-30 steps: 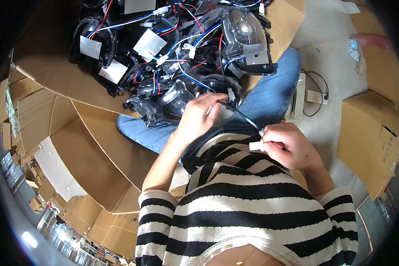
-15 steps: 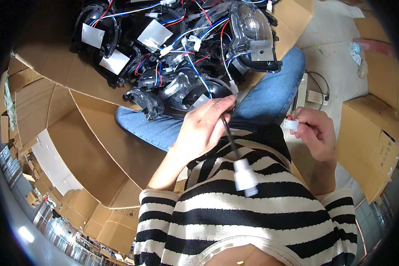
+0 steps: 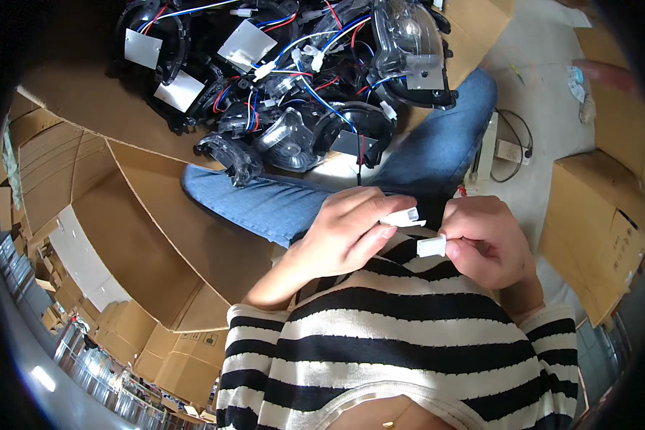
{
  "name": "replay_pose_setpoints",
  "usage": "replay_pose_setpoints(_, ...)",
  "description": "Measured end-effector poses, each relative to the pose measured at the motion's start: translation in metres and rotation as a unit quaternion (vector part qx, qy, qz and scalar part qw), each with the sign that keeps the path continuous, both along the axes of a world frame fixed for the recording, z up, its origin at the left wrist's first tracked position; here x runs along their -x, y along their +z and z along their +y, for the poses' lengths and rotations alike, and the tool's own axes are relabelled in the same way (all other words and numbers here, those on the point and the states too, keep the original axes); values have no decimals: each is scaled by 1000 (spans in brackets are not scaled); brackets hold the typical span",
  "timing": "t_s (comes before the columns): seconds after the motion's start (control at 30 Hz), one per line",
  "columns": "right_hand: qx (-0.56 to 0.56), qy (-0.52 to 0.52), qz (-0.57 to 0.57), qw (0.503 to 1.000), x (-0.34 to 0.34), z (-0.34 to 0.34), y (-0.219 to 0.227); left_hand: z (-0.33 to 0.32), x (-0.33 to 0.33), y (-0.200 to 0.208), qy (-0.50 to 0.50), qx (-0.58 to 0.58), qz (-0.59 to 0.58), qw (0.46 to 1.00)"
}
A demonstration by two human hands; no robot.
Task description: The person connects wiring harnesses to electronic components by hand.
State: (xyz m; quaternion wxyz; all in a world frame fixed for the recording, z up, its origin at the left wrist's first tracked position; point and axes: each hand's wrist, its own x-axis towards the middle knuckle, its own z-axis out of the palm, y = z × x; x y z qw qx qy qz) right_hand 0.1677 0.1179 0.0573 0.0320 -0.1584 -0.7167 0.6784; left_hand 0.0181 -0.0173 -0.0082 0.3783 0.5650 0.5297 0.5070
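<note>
My left hand (image 3: pixel 351 229) is closed, pinching a white plastic plug connector (image 3: pixel 403 217) between thumb and forefinger; its open end points right. A dark cable (image 3: pixel 359 172) runs from behind that hand up toward the lamps. My right hand (image 3: pixel 489 240) grips a smaller white connector (image 3: pixel 431 247), which sticks out leftward from the fingertips. A bit of red wire (image 3: pixel 462 190) shows above the right hand. The two connectors are close together but apart, in front of my striped top. Beyond lies a heap of black lamp units with clear lenses (image 3: pixel 290 140).
Coloured wires and white plugs tangle over the lamps, which rest on cardboard (image 3: pixel 473 32). An open cardboard box (image 3: pixel 132 222) stands at left. To the right are a closed box (image 3: pixel 591 229), a black cable (image 3: pixel 529 140) and a small box-like device (image 3: pixel 510 152) on the floor.
Both hands have come together before my top. My left hand now holds the white connector that hung from the dark cable; my right hand has moved down and left with its connector.
</note>
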Motion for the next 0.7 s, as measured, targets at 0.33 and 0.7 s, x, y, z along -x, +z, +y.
replay_pose_setpoints(0.33,-54,-8,-10,998,-2,4,-6,-5,7,-6,-54,58,-201,976)
replay_pose_setpoints(0.7,-128,102,-3,986,3,-3,-12,-2,14,-15,-236,58,-297,923)
